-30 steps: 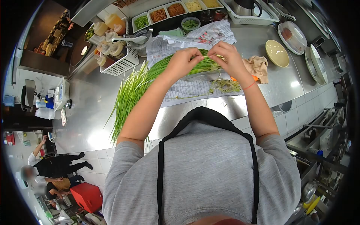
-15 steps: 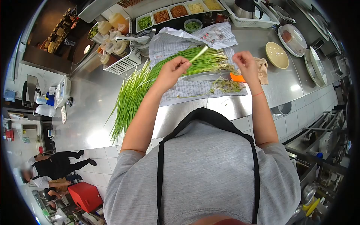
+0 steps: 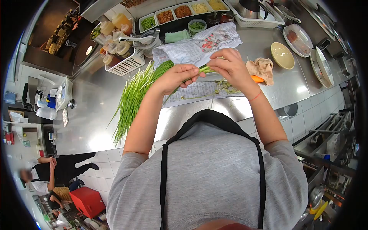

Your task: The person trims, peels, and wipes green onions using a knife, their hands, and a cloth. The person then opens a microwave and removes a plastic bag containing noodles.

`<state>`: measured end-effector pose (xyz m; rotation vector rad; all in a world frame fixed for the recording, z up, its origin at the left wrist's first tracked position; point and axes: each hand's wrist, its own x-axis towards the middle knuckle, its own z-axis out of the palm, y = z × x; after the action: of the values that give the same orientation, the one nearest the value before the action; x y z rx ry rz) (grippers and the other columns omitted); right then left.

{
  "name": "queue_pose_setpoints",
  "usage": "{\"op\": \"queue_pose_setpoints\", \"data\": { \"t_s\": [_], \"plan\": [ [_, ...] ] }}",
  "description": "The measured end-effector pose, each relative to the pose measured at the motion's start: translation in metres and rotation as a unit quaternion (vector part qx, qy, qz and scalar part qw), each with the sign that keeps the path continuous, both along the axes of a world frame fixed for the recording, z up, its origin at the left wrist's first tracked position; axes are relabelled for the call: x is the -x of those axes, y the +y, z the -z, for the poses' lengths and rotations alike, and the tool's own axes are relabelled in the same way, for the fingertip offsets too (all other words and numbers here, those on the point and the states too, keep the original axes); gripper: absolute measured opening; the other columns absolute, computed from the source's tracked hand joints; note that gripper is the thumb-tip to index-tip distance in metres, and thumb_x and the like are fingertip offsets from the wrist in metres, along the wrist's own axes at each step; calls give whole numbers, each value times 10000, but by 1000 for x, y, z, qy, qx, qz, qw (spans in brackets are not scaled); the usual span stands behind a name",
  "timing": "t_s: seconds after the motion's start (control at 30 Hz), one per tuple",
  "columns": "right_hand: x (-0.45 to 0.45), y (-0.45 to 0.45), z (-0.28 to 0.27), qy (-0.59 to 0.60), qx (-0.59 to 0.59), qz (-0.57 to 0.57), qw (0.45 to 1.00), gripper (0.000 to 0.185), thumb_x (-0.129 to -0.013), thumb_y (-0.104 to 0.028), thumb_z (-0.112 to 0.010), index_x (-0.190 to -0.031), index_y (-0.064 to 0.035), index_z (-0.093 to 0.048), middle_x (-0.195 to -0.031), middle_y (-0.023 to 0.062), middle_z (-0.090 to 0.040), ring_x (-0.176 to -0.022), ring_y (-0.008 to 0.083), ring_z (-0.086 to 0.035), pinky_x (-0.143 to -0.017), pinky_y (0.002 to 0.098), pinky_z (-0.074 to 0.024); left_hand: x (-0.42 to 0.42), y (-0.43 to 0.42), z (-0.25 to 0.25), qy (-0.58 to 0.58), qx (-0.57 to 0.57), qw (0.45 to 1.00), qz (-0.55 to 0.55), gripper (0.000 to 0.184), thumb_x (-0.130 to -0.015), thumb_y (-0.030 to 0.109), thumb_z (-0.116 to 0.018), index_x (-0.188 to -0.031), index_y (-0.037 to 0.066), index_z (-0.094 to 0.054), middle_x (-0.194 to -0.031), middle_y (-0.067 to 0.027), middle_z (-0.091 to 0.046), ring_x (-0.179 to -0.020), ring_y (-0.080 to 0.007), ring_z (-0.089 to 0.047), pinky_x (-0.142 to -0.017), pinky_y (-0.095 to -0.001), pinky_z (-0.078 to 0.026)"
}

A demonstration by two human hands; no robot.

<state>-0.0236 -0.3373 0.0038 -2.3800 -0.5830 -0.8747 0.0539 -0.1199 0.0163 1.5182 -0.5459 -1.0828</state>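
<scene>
A thin green onion (image 3: 204, 69) runs between my hands. My left hand (image 3: 180, 78) is closed around it, and the fingertips of my right hand (image 3: 228, 67) pinch its other end. Left of my left hand, a large pile of green onions (image 3: 134, 97) spreads over the steel counter and the newspaper (image 3: 184, 96). Root and peel trimmings (image 3: 226, 86) lie below my right hand. An orange knife handle (image 3: 257, 79) shows beside my right wrist, its blade hidden.
A basket of squeeze bottles (image 3: 128, 61) stands at the left back. Behind are topping trays (image 3: 165, 16) and a green cloth (image 3: 177, 36). To the right lie a crumpled beige cloth (image 3: 260, 69), a yellow bowl (image 3: 282, 55) and a lidded dish (image 3: 298, 41). People (image 3: 57, 170) stand far left.
My right hand has moved left to meet my left hand at the green onion. The newspaper's back part has shifted, uncovering the green cloth. The knife handle sits farther right.
</scene>
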Motion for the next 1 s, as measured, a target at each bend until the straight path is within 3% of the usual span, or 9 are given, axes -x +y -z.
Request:
{"op": "queue_pose_setpoints", "data": {
  "t_s": [0.17,0.37,0.47,0.53,0.7,0.8,1.0],
  "plan": [
    [-1,-6,4,60,-21,-24,998,146,-743,-128,-673,-887,-128,-646,-959,10,-569,-911,215,-521,-805,351,-385,-1,2,8,3,28,999,-39,234,-924,217,-520,-1036,29,-602,-749,44,-519,-626,-38,-448,-526,-174,-351],
    [3,14,-1,-51,57,-11,997,114,-733,-135,-655,-843,-137,-623,-884,-23,-566,-901,184,-523,-878,402,-361,-1,-4,10,4,33,999,-35,169,-902,195,-562,-955,36,-585,-730,33,-521,-632,-54,-485,-549,-193,-387],
    [-2,11,5,-30,43,-49,997,125,-723,-127,-657,-842,-134,-623,-867,-22,-572,-911,189,-524,-884,394,-373,-5,-5,17,7,46,999,-27,162,-908,211,-553,-916,50,-568,-728,21,-521,-622,-65,-493,-547,-205,-396],
    [-1,12,7,-44,34,-75,996,124,-720,-112,-655,-838,-115,-618,-854,-10,-572,-882,194,-531,-822,346,-421,-1,-7,16,10,48,999,-20,162,-915,221,-540,-906,60,-554,-733,12,-521,-607,-71,-494,-541,-214,-400],
    [2,13,8,-26,14,-79,996,115,-710,-97,-655,-814,-87,-608,-819,10,-560,-823,205,-540,-712,310,-458,5,-11,20,50,18,995,-86,155,-949,250,-462,-938,97,-477,-716,-3,-474,-492,-61,-382,-421,-192,-289],
    [3,18,7,-31,1,-58,998,103,-706,-89,-654,-791,-74,-597,-804,16,-550,-791,209,-537,-683,313,-459,8,-14,19,28,0,998,-61,158,-951,250,-454,-928,94,-469,-692,4,-443,-482,-47,-325,-405,-177,-228],
    [2,12,5,-42,53,-86,994,108,-714,-101,-653,-794,-78,-584,-793,16,-534,-753,205,-520,-659,319,-447,7,-11,18,21,-8,999,-45,149,-947,245,-460,-912,101,-473,-662,28,-415,-488,-32,-306,-412,-175,-209]
  ]
}}
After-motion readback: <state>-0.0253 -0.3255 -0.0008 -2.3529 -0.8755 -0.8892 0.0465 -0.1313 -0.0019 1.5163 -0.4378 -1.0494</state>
